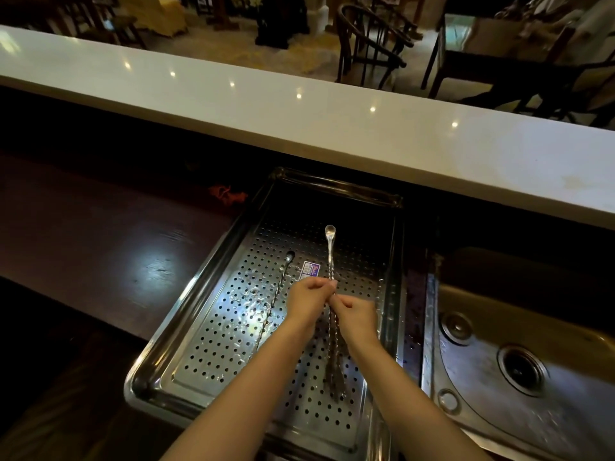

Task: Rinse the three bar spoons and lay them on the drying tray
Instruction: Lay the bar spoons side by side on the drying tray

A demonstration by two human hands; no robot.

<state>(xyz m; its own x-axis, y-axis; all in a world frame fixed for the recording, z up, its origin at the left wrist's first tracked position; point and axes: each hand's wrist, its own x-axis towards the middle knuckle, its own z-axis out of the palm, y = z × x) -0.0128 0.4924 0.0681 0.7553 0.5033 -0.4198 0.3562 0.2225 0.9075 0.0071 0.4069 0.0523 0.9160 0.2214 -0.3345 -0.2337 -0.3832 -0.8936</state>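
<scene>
A perforated steel drying tray (213, 331) sits in front of me. One twisted bar spoon (275, 301) lies flat on its left half, bowl pointing away. Above the tray's middle, my left hand (307, 302) and my right hand (354, 316) both pinch the stems of bar spoons (330, 254). One bowl points away; the lower ends run back between my wrists. There seem to be two stems side by side, and I cannot tell which hand holds which.
A steel sink (519, 371) with a round drain lies to the right of the tray. Dark wooden counter (100, 247) spreads to the left, with a red object (228, 193) behind the tray. A raised white bar top (299, 108) runs across beyond.
</scene>
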